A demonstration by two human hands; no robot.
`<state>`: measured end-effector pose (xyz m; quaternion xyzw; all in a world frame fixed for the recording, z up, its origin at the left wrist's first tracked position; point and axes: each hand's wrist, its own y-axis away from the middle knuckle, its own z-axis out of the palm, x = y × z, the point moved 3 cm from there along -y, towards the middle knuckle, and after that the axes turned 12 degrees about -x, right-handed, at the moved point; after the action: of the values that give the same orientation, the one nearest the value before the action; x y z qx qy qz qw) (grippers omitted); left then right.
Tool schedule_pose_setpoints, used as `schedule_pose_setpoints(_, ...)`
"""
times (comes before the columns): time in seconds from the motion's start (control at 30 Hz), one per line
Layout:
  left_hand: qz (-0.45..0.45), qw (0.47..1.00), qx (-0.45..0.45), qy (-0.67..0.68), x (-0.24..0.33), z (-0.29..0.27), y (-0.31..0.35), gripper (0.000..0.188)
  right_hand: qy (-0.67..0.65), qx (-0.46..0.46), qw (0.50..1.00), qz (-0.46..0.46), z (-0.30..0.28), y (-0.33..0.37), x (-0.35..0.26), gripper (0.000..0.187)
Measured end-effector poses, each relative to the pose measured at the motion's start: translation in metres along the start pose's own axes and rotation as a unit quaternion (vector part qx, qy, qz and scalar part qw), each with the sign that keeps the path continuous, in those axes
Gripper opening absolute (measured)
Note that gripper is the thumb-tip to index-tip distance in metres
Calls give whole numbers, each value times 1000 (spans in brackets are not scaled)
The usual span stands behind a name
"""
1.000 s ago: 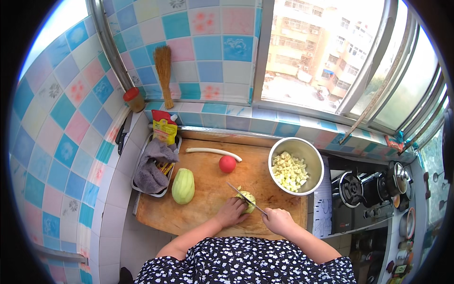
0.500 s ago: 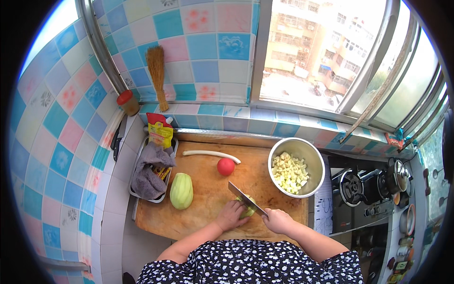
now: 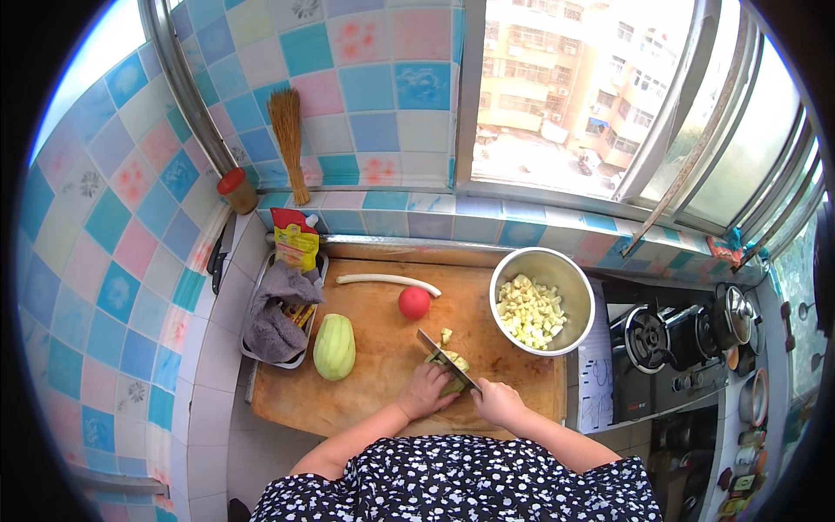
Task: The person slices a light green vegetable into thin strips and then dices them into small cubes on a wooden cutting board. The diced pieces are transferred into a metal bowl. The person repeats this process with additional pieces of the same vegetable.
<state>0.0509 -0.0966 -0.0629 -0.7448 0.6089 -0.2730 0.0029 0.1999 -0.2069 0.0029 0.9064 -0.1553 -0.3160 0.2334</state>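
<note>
On the wooden cutting board, my left hand is closed over a pale green peeled eggplant piece, fingers pressed down beside the blade. My right hand grips the handle of a kitchen knife, whose blade slants across the piece, its tip pointing far left. One small cut chunk lies just beyond the blade. To the left rests a whole peeled eggplant. Farther back are a red tomato and a white scallion stalk. My left hand partly hides the piece being cut.
A metal basin holding pale diced cubes stands at the board's right. Beyond it is a gas stove with a lidded pot. A tray with a grey cloth and a yellow pouch sits left.
A small chunk now lies loose beyond the blade. My right hand and the knife have shifted slightly left. My left hand stays on the eggplant piece.
</note>
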Motion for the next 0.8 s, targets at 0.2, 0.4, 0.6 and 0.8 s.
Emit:
schedule_pose_setpoints(0.2, 12, 999, -12, -33, 15, -20, 4, 42, 7, 20, 1000, -13, 1, -1, 4, 32)
schedule_pose_setpoints(0.4, 10, 999, -35, -39, 5, -2, 17, 34, 42, 17, 999, -13, -19, 17, -11, 32)
schedule_pose_setpoints(0.6, 19, 999, -41, -13, 4, -9, 12, 28, 47, -21, 999, -14, -33, 36, -25, 32)
schedule_pose_setpoints(0.8, 26, 999, -22, -15, 8, -16, 8, 29, 43, -46, 998, 1, -24, 27, -20, 34)
